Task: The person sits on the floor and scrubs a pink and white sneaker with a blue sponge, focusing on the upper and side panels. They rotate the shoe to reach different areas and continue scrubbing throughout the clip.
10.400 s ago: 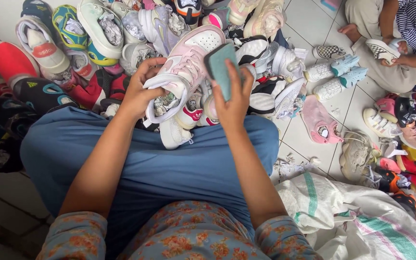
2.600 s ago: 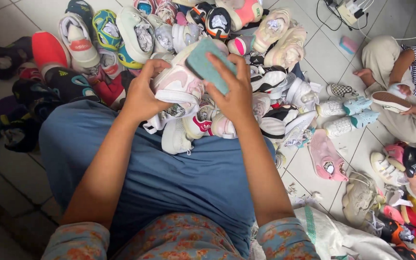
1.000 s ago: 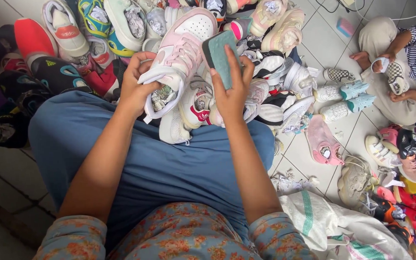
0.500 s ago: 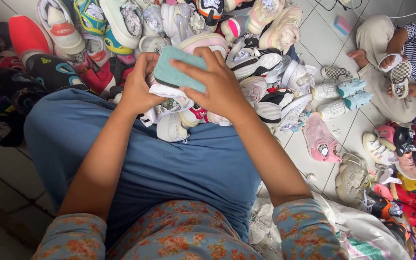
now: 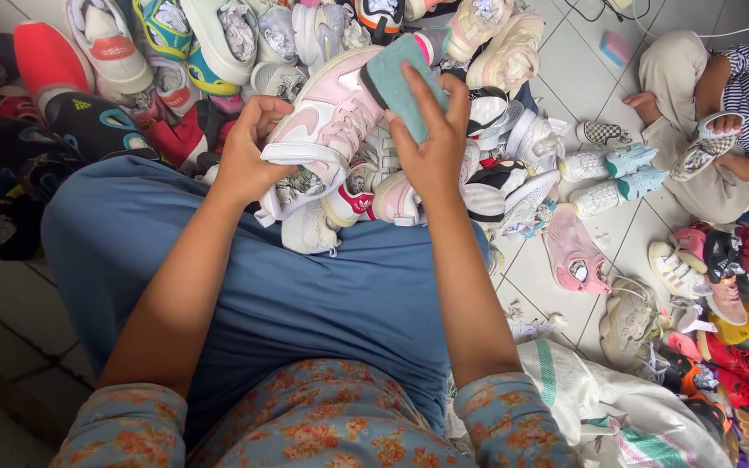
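Pink sneaker (image 5: 327, 117) held over shoe-strewn tiled floor (image 5: 565, 65)

A person seen from above wears a blue floral top with orange flowers, sleeves (image 5: 513, 425) ending near the elbows, forearms bare, and a plain blue skirt (image 5: 305, 295) over the lap.

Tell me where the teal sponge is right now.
In the head view, upper centre: the teal sponge is held in the right hand, pressed against the pink and white sneaker that the left hand holds.

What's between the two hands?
In the head view, the pink shoe lies between them: left hand grips its heel end, right hand presses a teal sponge against it.
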